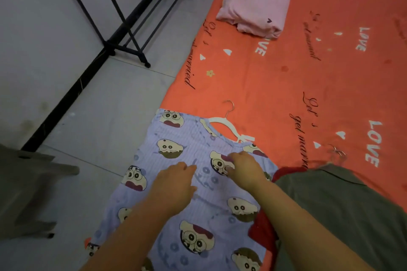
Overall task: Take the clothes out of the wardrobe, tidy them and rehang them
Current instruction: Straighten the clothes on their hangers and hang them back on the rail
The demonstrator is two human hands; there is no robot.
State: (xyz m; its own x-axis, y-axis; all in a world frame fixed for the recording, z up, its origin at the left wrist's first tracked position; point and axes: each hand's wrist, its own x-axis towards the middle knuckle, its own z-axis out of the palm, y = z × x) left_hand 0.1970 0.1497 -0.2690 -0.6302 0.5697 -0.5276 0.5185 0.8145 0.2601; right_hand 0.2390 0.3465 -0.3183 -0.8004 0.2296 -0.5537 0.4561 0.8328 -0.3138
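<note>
Head view: you look down on a lilac cartoon-print top [176, 149] spread flat over the near left edge of an orange bedsheet [275, 77], with grey floor tiles [105, 99] to its left.
Left hand [176, 180]: your fingers are straight and close together, palm down. They lie flat on the middle of the top and grasp nothing.
Right hand [244, 167]: it rests on the top just near of the neckline. Your fingers are bent at the knuckles with the tips on the cloth. Whether they nip a fold or only press cannot be told.
Top, heading: the neckline points far and the hem points near. The long axis runs near to far, leaning a little to the right at the far end.
Hanger [221, 120]: white, lying in the neck opening with its arms partly under the fabric. Its metal hook points far.
Other clothes: an olive garment [330, 215] lies to the right of the top, with a red garment [263, 233] between them and partly under both. Metal hooks [338, 153] show at the olive garment's far end.
Pillow [255, 0]: pink, at the far end of the sheet.
Rack [132, 28]: a black frame stands far left, on the tiles by the wall.
Stool [26, 193]: grey, near left, blurred.
</note>
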